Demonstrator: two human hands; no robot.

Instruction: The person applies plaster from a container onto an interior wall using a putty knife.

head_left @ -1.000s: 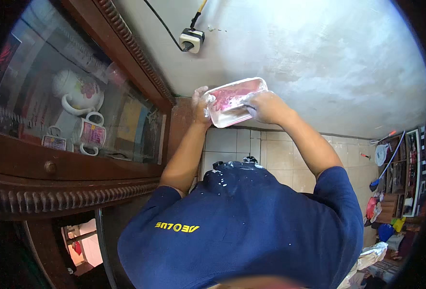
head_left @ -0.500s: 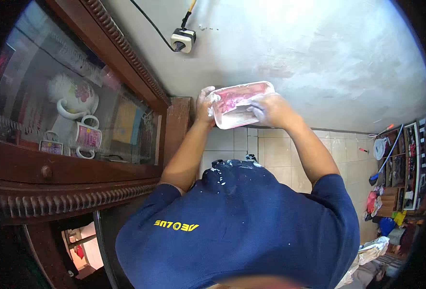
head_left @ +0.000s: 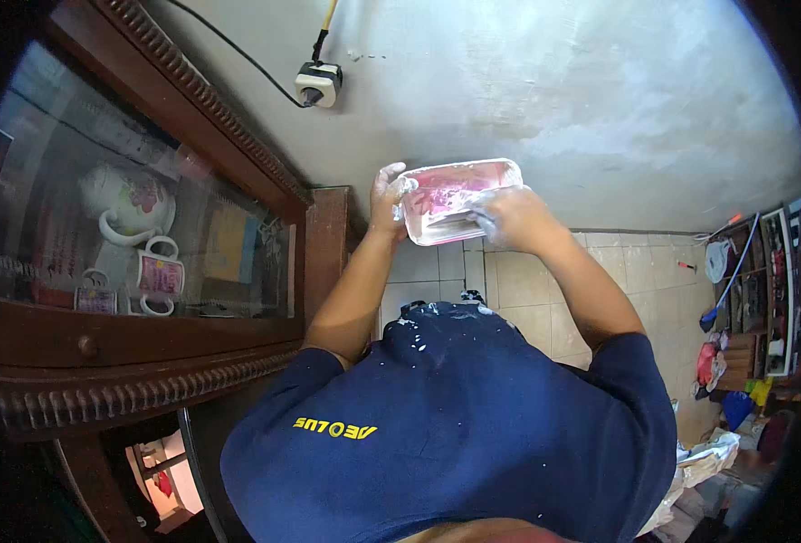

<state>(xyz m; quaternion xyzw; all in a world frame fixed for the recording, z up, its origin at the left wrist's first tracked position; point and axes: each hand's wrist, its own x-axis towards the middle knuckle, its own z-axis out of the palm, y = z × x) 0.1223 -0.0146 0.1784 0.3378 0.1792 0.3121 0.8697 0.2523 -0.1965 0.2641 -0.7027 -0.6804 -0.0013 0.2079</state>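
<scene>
A shallow rectangular tub (head_left: 484,169), pinkish inside and smeared with white paste, is held up in front of the wall. My left hand (head_left: 387,204) grips its left end, with white paste on the fingers. Inside the tub, my right hand (head_left: 515,220) is closed round a flat scraper (head_left: 455,216), whose blade lies low near the tub's closer side. White residue coats the right fingers too. The scraper's grip is hidden by that hand.
A grey plastered wall (head_left: 600,109) rises beyond the tub, with a white socket box (head_left: 317,84) and cables on it. At left stands a dark wooden glass cabinet (head_left: 84,346) holding mugs and a teapot (head_left: 129,204). Shelves with clutter (head_left: 744,317) line the far right.
The scraper and my right hand have shifted slightly, the blade now lying lower and flatter in the tub. My left hand keeps its hold. The view has turned a little.
</scene>
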